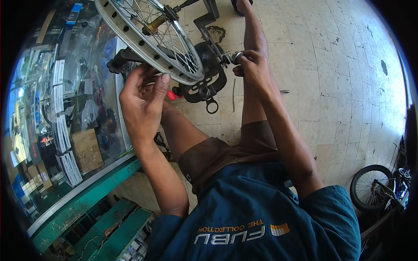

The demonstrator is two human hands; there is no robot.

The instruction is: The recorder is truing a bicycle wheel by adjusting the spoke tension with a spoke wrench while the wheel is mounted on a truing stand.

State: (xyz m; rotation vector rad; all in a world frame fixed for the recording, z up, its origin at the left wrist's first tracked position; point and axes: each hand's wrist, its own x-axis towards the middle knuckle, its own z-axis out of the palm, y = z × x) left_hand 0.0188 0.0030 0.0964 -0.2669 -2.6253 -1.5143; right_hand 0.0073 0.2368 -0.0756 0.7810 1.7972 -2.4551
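Observation:
A spoked bicycle wheel (162, 56) with a bare silver rim sits in a black wheel truing stand (208, 74) at the top middle. My left hand (146, 98) is at the rim's lower left edge, its thumb against the rim and its curled fingers partly hidden by it. On the stand's right side, my right hand (254, 69) pinches a round metal knob (237, 57). A gold-coloured hub (156, 24) shows at the wheel's centre. Below the stand hangs a dark ring-shaped part (212, 107).
Left of me stands a glass-topped display counter (89, 174) with packaged parts and a cardboard box (87, 150) under the glass. A green shelf (117, 230) is below it. On the tiled floor lies a thin rod (234, 95). A bicycle wheel with tyre (371, 187) is at the right.

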